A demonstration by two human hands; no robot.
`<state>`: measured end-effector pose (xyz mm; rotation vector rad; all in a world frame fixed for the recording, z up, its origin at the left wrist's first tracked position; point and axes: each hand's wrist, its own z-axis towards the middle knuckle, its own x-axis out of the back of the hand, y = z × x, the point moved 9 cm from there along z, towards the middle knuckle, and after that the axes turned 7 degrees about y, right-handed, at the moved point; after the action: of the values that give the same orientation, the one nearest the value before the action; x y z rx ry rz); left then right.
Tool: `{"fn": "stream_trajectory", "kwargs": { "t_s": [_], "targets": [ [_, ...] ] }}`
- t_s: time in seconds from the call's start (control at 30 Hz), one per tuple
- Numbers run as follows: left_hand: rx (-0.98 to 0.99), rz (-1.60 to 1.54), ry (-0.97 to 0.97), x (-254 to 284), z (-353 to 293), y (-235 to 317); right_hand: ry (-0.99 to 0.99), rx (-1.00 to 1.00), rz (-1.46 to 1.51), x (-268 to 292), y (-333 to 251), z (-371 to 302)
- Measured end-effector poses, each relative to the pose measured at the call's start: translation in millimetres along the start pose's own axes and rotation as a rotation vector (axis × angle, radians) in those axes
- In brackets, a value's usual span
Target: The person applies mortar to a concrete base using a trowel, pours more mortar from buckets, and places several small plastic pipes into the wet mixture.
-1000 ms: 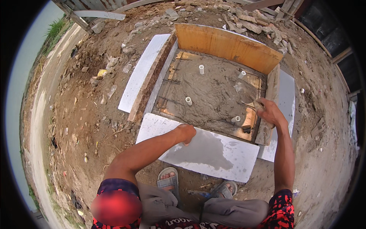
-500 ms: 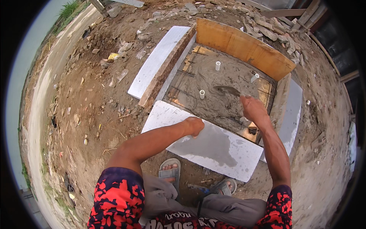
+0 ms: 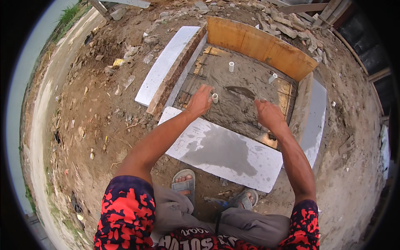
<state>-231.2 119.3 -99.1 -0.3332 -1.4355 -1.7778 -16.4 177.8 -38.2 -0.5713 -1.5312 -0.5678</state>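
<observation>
My right hand (image 3: 270, 116) is closed round the handle end of a trowel (image 3: 241, 91), its dark blade lying against wet grey concrete (image 3: 239, 110). The concrete sits inside a rectangular wooden form. My left hand (image 3: 201, 101) reaches over the form's near left part, fingers apart beside a short white pipe (image 3: 215, 98); whether it touches the pipe I cannot tell. Another white pipe (image 3: 231, 66) stands upright farther back, and a third white pipe (image 3: 272, 78) leans slightly at the right. Thin rebar (image 3: 188, 86) shows along the left side.
A tall plywood panel (image 3: 262, 46) closes the far side; a rough plank (image 3: 177, 71) edges the left. White boards lie outside: a near board (image 3: 262, 160) with a wet grey patch, a left board (image 3: 166, 66) and a right board (image 3: 314, 121). Rubble (image 3: 287, 30) lies behind.
My left hand has left the near white board and moved forward to the nearest pipe, its fingers opening from a fist. My right hand still holds the trowel, slightly farther left in view.
</observation>
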Motion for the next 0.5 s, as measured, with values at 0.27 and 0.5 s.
{"fn": "stream_trajectory", "kwargs": {
  "t_s": [0.27, 0.5],
  "targets": [
    [0.031, 0.039, -0.207, -50.4, -6.5, -15.2, -0.064, -0.004, 0.072, -26.7, -11.0, -24.9],
    [0.109, 0.096, -0.228, -75.5, 14.8, -32.2, -0.117, -0.105, 0.166, -44.0, 6.6, -19.3]
  ]
}}
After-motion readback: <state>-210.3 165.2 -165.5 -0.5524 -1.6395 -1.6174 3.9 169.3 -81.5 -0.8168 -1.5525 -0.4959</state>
